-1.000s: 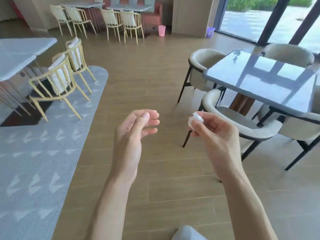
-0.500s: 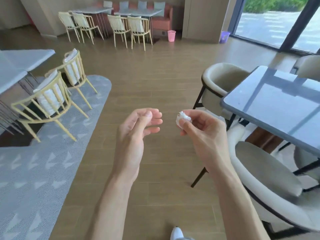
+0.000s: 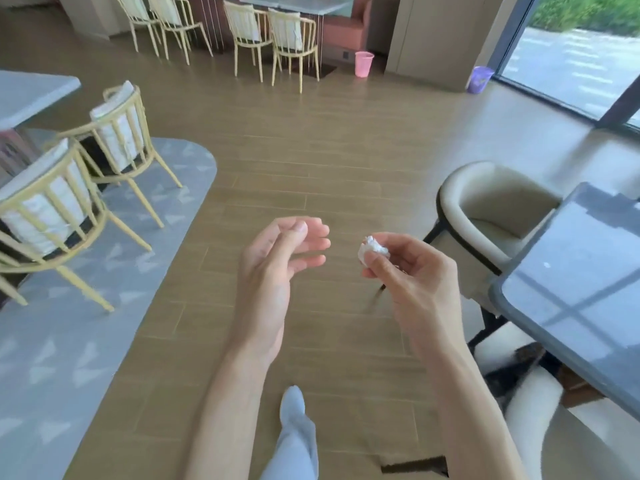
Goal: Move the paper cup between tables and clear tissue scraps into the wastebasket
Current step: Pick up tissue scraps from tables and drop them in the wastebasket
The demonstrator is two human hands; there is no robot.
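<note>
Pinching a small white tissue scrap (image 3: 372,250) between thumb and fingertips, the right hand (image 3: 412,271) held it up in mid-air over the wooden floor (image 3: 311,150), just left of the dark glass table (image 3: 571,306). The left hand (image 3: 277,261) hung beside it, fingers loosely curled, holding nothing. Two wastebaskets stood well off across the room: a pink wastebasket (image 3: 363,64) by the far yellow chairs (image 3: 273,32) and a purple wastebasket (image 3: 479,79) near the window. No paper cup was in view (so that half could not be judged). One pale speck (image 3: 546,265) lay on the glass table, too small to name. Judged: scrap collected, drop not yet made; the walk to a bin was left.
</note>
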